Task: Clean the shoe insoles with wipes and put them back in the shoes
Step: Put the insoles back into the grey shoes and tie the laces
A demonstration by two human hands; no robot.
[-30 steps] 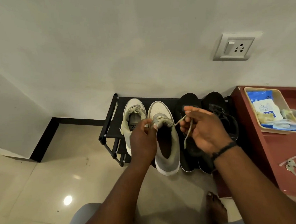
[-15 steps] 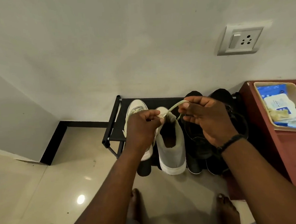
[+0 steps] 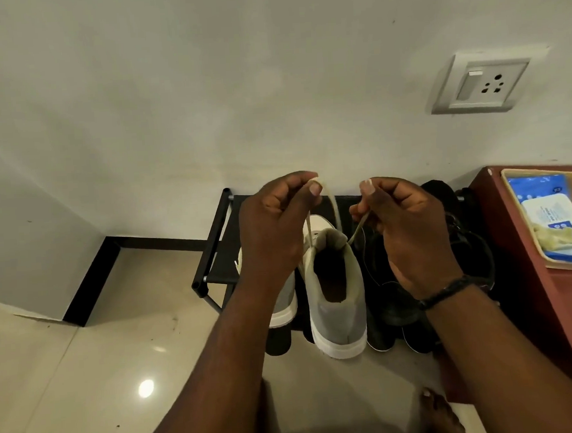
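A grey and white sneaker (image 3: 336, 300) stands on the black shoe rack (image 3: 217, 240), heel towards me, its opening dark inside. My left hand (image 3: 275, 223) pinches one pale shoelace (image 3: 335, 206) end above the shoe's tongue. My right hand (image 3: 402, 229) pinches the other lace end, a little to the right. Both laces run taut down to the tongue. The second grey sneaker (image 3: 284, 300) sits to the left, mostly hidden by my left forearm. A pack of wipes (image 3: 556, 216) lies in a beige tray (image 3: 527, 235) at the right.
Black shoes (image 3: 393, 303) stand on the rack right of the sneaker. The tray rests on a red-brown cabinet (image 3: 515, 269) beside the rack. A wall socket (image 3: 480, 84) is above it. My bare foot (image 3: 437, 414) is on the tiled floor below.
Both hands have risen and drawn apart, pulling the lace ends up and outward from the sneaker. The view has shifted closer to the rack.
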